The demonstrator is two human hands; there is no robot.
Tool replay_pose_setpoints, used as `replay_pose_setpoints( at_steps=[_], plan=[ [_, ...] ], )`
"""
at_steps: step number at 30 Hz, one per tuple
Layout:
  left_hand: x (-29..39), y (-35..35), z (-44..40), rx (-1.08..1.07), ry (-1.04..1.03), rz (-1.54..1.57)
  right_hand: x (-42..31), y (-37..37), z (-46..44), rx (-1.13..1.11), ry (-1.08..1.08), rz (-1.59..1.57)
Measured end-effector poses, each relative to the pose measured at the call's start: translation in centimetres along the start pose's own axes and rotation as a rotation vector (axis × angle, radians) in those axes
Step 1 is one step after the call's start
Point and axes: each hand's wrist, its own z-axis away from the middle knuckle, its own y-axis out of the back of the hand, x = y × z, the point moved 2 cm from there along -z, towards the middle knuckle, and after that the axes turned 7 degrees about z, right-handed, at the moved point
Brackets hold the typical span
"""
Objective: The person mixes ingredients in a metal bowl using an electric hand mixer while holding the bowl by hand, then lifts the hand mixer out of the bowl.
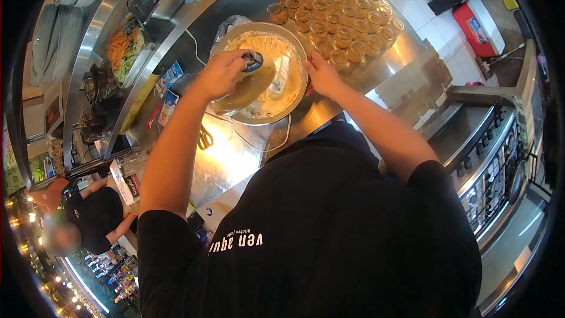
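A large round mixing bowl point(299, 41) stands on the steel counter, with pale tan creamy mixture point(247, 40) spread around its inside. My left hand point(225, 75) is closed at the upper edge of a tilted, rounded, greyish vessel point(250, 89) over the bowl. A dark shiny part shows by my fingers; its exact kind is unclear. White cream point(283, 73) lies beside the vessel's right edge, on the mixture. My right hand point(323, 75) grips the bowl's right rim, its thumb on top and the other fingers partly hidden.
Many open glass jars point(332, 17) with brown contents stand in rows behind the bowl. A white cable point(259, 148) loops across the steel counter. Yellow-handled scissors point(205, 139) lie left. A stove point(491, 182) is at right. At left, a co-worker point(97, 218) stands by a box.
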Motion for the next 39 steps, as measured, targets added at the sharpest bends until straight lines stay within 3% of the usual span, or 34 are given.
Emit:
replay_pose_setpoints(
  at_steps=[4,10,16,22,24,28,31,34,37,39],
  plan=[
    [0.7,-0.1,0.3,0.035,-0.068,0.016,-0.2,0.2,0.1,-0.047,-0.073,0.026],
    [0.6,1.0,0.3,-0.039,0.067,-0.138,0.5,-0.2,-0.3,-0.04,-0.029,-0.028],
    [0.1,0.2,0.2,0.051,0.016,0.021,0.0,0.2,-0.2,-0.065,-0.074,-0.013],
    [0.2,0.8,0.9,-0.01,0.057,-0.166,0.6,0.3,-0.5,-0.059,-0.021,-0.053],
    [-0.1,0.1,0.6,-0.015,0.032,0.007,0.6,0.2,-0.6,-0.068,-0.015,-0.054],
    [-0.8,-0.1,0.4,0.06,-0.058,0.066,0.1,0.5,-0.3,-0.067,-0.045,-0.016],
    [-0.4,1.5,1.0,0.09,0.039,-0.115,-1.0,1.1,0.3,-0.078,-0.046,0.017],
    [-0.2,2.0,0.3,0.117,-0.064,-0.344,-0.8,1.1,-0.5,-0.144,-0.026,0.023],
    [-0.1,1.3,-0.8,0.19,-0.049,-0.357,-0.9,1.1,-0.9,-0.211,-0.038,0.026],
    [-0.2,0.7,-1.3,0.215,-0.192,-0.277,-0.8,1.5,-0.9,-0.238,-0.039,0.032]
  ],
)
